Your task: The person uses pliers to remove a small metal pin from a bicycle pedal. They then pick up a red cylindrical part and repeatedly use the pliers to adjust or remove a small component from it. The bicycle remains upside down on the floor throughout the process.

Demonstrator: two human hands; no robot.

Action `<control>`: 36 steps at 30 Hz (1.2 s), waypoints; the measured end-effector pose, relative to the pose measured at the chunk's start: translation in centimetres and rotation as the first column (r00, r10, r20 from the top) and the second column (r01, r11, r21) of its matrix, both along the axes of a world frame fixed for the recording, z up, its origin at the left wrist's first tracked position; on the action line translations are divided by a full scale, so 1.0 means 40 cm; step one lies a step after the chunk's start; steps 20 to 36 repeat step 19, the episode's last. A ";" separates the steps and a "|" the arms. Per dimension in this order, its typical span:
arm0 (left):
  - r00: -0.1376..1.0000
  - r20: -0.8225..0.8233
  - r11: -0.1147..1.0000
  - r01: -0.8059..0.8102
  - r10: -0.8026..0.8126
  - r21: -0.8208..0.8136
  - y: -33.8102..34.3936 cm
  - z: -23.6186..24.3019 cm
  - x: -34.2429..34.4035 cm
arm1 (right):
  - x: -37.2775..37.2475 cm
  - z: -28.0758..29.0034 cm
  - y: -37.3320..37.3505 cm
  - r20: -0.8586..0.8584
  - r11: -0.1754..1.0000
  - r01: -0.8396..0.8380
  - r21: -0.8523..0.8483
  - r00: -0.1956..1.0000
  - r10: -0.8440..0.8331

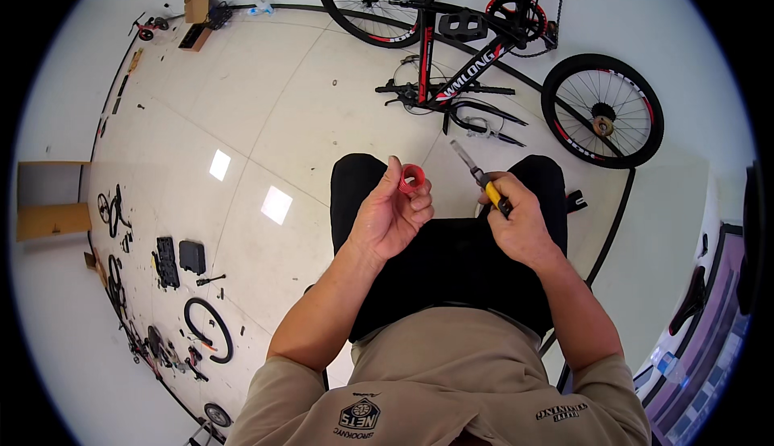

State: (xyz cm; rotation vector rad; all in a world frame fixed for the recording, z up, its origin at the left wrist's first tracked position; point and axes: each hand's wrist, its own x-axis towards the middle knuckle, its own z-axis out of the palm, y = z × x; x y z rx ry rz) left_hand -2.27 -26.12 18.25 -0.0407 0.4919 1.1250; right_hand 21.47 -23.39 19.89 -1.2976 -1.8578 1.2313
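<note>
My left hand (384,219) holds a short red ring-shaped part (404,183) between thumb and fingers, its round opening tilted up. What kind of part it is, I cannot make out. To its right, my right hand (522,224) is closed round the yellow and black handle of a utility knife (482,178). The knife's grey blade end points up and to the left, apart from the red part. Both hands are above my lap, between my knees in black trousers (451,273).
A black and red bicycle frame (468,75) leans ahead of me. A front fork (484,109) lies beside it, with a loose wheel (603,112) to the right. An open black case (168,262), a tire (211,329) and cardboard boxes (197,8) are on the left.
</note>
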 end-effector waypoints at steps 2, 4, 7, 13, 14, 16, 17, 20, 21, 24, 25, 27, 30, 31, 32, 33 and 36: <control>0.989 -0.144 1.000 -0.016 0.015 -0.007 -0.004 0.008 0.009 | 0.000 0.006 -0.006 0.058 0.994 -0.028 0.101 0.998 0.023; 0.972 -0.233 1.000 -0.024 0.022 -0.005 -0.005 0.014 0.016 | -0.005 0.011 -0.011 0.127 0.981 -0.053 0.187 0.992 0.030; 0.960 -0.278 1.000 -0.020 0.023 0.014 -0.004 0.018 0.019 | -0.013 0.016 -0.011 0.208 0.947 -0.103 0.303 0.977 0.040; 0.950 -0.310 0.999 -0.017 0.025 0.031 -0.010 0.017 0.019 | -0.014 0.019 -0.017 0.251 0.921 -0.152 0.358 0.966 0.061; 0.951 -0.308 1.000 -0.017 0.024 0.027 -0.010 0.017 0.019 | -0.015 0.019 -0.016 0.249 0.920 -0.150 0.361 0.967 0.060; 0.952 -0.307 1.000 -0.014 0.020 0.021 -0.010 0.017 0.018 | -0.015 0.019 -0.015 0.254 0.920 -0.156 0.360 0.965 0.065; 0.952 -0.307 1.000 -0.010 0.016 0.019 -0.009 0.016 0.018 | -0.014 0.019 -0.014 0.261 0.920 -0.163 0.356 0.963 0.070; 0.952 -0.307 1.000 -0.007 0.012 0.017 -0.010 0.015 0.019 | -0.013 0.021 -0.015 0.279 0.920 -0.179 0.349 0.957 0.080; 0.952 -0.307 1.000 -0.007 0.012 0.017 -0.010 0.015 0.019 | -0.013 0.021 -0.015 0.279 0.920 -0.179 0.349 0.957 0.080; 0.952 -0.307 1.000 -0.007 0.012 0.017 -0.010 0.015 0.019 | -0.013 0.021 -0.015 0.279 0.920 -0.179 0.349 0.957 0.080; 0.952 -0.307 1.000 -0.007 0.012 0.017 -0.010 0.015 0.019 | -0.013 0.021 -0.015 0.279 0.920 -0.179 0.349 0.957 0.080; 0.952 -0.307 1.000 -0.007 0.012 0.017 -0.010 0.015 0.019 | -0.013 0.021 -0.015 0.279 0.920 -0.179 0.349 0.957 0.080; 0.952 -0.307 1.000 -0.007 0.012 0.017 -0.010 0.015 0.019 | -0.013 0.021 -0.015 0.279 0.920 -0.179 0.349 0.957 0.080; 0.952 -0.307 1.000 -0.007 0.012 0.017 -0.010 0.015 0.019 | -0.013 0.021 -0.015 0.279 0.920 -0.179 0.349 0.957 0.080; 0.952 -0.307 1.000 -0.007 0.012 0.017 -0.010 0.015 0.019 | -0.013 0.021 -0.015 0.279 0.920 -0.179 0.349 0.957 0.080; 0.952 -0.307 1.000 -0.007 0.012 0.017 -0.010 0.015 0.019 | -0.013 0.021 -0.015 0.279 0.920 -0.179 0.349 0.957 0.080; 0.952 -0.307 1.000 -0.007 0.012 0.017 -0.010 0.015 0.019 | -0.013 0.021 -0.015 0.279 0.920 -0.179 0.349 0.957 0.080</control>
